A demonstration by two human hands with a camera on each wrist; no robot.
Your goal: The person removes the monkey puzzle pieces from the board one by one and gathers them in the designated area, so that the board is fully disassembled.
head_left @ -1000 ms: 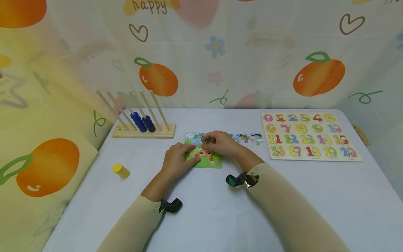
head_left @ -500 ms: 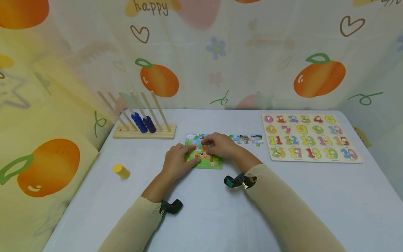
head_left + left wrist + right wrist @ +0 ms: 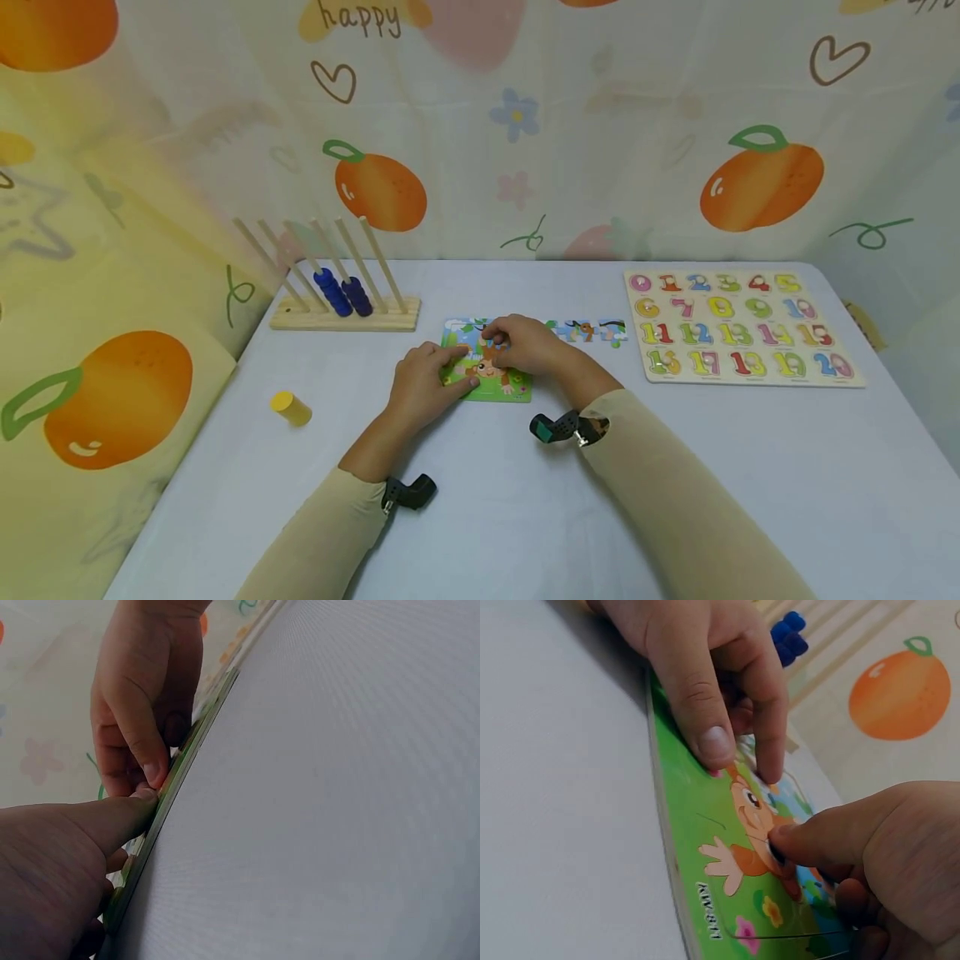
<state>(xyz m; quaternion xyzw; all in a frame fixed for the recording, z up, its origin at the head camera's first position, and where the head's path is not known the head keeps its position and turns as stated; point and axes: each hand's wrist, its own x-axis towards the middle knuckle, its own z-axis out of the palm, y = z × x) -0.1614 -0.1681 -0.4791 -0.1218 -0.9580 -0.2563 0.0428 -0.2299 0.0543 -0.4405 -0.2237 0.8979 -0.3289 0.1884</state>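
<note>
A green monkey jigsaw puzzle lies flat on the table, its letters and flowers showing in the right wrist view. My left hand rests on its left side, thumb and forefinger spread and touching the surface. At the upper right, my right hand bends its fingers over the board. Its thumb bears on the monkey picture, and the fingers seem to pinch a puzzle piece there, mostly hidden under them. Both thumbs come close together in the left wrist view. Several loose puzzle pieces lie just beyond the right hand.
A wooden peg stand with blue beads on two pegs stands at the back left. A yellow cylinder lies on the left side. On the right is a number board. A printed cloth hangs behind the white table.
My right hand's fingers have closed in and settled lower on the puzzle, with its wrist shifting slightly left. My left hand stays in place on the board.
</note>
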